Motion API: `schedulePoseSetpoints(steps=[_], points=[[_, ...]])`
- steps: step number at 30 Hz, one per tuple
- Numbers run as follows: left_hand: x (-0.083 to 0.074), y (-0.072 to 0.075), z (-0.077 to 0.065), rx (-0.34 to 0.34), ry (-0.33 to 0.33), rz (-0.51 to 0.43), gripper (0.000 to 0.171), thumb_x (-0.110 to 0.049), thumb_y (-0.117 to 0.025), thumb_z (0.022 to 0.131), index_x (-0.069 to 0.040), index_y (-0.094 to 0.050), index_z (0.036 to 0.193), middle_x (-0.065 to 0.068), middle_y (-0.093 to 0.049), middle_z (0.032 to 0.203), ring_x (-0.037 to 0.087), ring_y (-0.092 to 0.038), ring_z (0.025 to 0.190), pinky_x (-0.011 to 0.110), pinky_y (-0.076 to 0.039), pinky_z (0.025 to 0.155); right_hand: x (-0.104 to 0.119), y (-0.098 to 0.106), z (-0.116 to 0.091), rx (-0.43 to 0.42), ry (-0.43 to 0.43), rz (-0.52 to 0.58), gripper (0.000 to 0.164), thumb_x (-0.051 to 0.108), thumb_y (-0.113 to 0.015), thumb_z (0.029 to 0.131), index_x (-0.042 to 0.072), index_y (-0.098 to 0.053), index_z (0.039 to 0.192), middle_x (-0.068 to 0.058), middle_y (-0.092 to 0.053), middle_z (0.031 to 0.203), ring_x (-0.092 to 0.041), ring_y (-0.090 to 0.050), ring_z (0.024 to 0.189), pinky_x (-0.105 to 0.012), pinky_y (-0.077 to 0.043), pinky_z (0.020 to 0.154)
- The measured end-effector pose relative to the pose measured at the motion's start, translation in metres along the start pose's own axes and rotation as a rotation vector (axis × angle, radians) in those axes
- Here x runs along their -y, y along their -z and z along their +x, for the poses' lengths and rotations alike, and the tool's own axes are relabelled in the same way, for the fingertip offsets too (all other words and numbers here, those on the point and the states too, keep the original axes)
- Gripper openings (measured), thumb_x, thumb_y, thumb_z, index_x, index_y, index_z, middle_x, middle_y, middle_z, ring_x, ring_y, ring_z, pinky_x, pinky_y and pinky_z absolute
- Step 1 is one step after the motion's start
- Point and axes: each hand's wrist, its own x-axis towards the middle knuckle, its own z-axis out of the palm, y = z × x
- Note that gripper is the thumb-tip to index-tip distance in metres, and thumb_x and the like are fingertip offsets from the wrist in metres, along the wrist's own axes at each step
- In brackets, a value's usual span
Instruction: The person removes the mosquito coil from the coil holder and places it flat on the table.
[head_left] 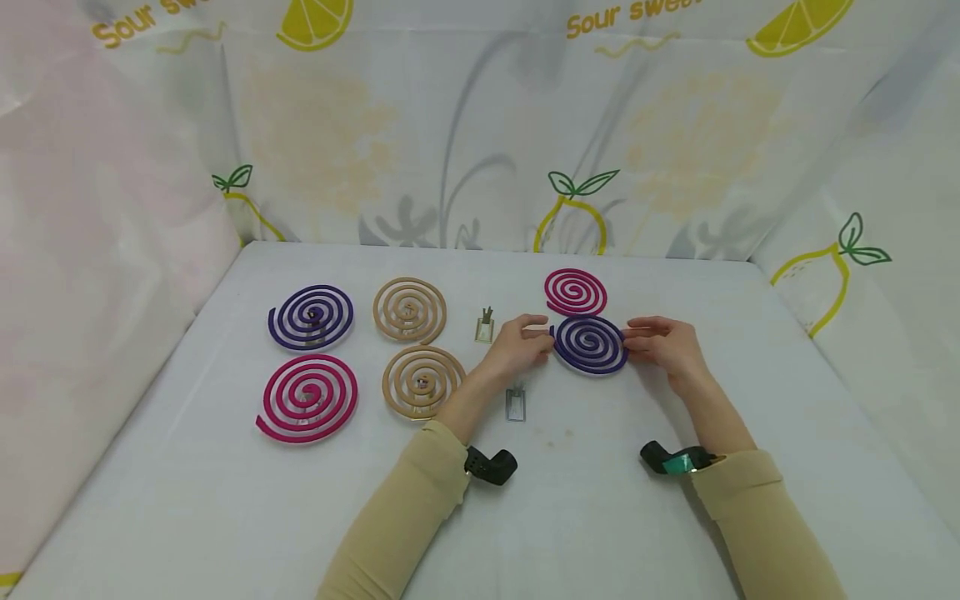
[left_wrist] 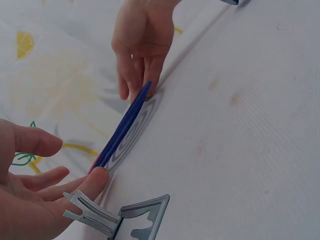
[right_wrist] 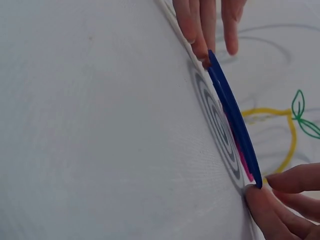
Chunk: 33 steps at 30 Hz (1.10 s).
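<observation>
A purple-blue mosquito coil (head_left: 590,342) is held by its rim between both hands. My left hand (head_left: 516,346) grips its left edge with the fingertips, one digit standing apart from the rim in the left wrist view. At the opposite edge my right hand (head_left: 670,346) has the rim among its fingertips. Seen edge-on in the right wrist view, the coil (right_wrist: 232,117) hovers close over the white cloth, its spiral shadow beneath. A pink coil (head_left: 575,291) lies just behind it. Near my left forearm stands a small silver metal coil stand (head_left: 515,404), its upright tab showing.
To the left are another purple coil (head_left: 320,289), a larger pink coil (head_left: 311,358) and two tan coils, one behind (head_left: 409,281) and one in front (head_left: 424,348), with metal parts showing through. A gold-coloured stand (head_left: 485,329) sits left of my left hand. Printed curtains enclose the table.
</observation>
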Motion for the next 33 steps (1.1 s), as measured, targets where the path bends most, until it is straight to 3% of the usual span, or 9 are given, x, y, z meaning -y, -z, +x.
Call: schedulePoseSetpoints(steps=[8, 18, 25, 33], points=[[-0.002, -0.002, -0.001, 0.018, 0.018, 0.02, 0.046, -0.006, -0.053, 0.099, 0.0, -0.046, 0.145, 0.023, -0.062, 0.133, 0.025, -0.063, 0.11, 0.031, -0.056, 0.095, 0.002, 0.003, -0.001, 0.002, -0.02, -0.01, 0.051, 0.003, -0.064, 0.095, -0.015, -0.045, 0.138, 0.011, -0.072, 0.084, -0.002, -0.07, 0.076, -0.021, -0.06, 0.074], [-0.003, -0.002, -0.004, 0.008, 0.015, 0.082, 0.046, -0.011, -0.054, 0.099, -0.002, -0.048, 0.144, 0.021, -0.061, 0.136, 0.028, -0.063, 0.116, 0.034, -0.053, 0.101, 0.004, 0.0, -0.004, -0.051, -0.018, -0.148, 0.046, 0.012, -0.064, 0.097, -0.01, -0.052, 0.136, -0.002, -0.073, 0.099, 0.0, -0.069, 0.079, -0.016, -0.058, 0.076], [-0.002, -0.002, -0.003, 0.022, -0.002, 0.077, 0.046, -0.012, -0.051, 0.1, -0.002, -0.047, 0.145, 0.02, -0.059, 0.139, 0.029, -0.06, 0.123, 0.037, -0.049, 0.107, 0.005, -0.003, -0.003, -0.054, -0.009, -0.059, 0.046, 0.006, -0.063, 0.096, -0.013, -0.049, 0.136, 0.004, -0.072, 0.093, 0.0, -0.068, 0.082, -0.019, -0.059, 0.078], [0.0, -0.002, 0.002, 0.029, -0.011, -0.005, 0.045, -0.006, -0.048, 0.101, 0.001, -0.044, 0.146, 0.021, -0.048, 0.149, 0.028, -0.051, 0.135, 0.036, -0.046, 0.111, 0.004, -0.007, -0.001, -0.069, -0.02, -0.024, 0.047, 0.006, -0.062, 0.097, -0.011, -0.049, 0.138, 0.001, -0.07, 0.102, 0.0, -0.067, 0.086, -0.019, -0.058, 0.083]])
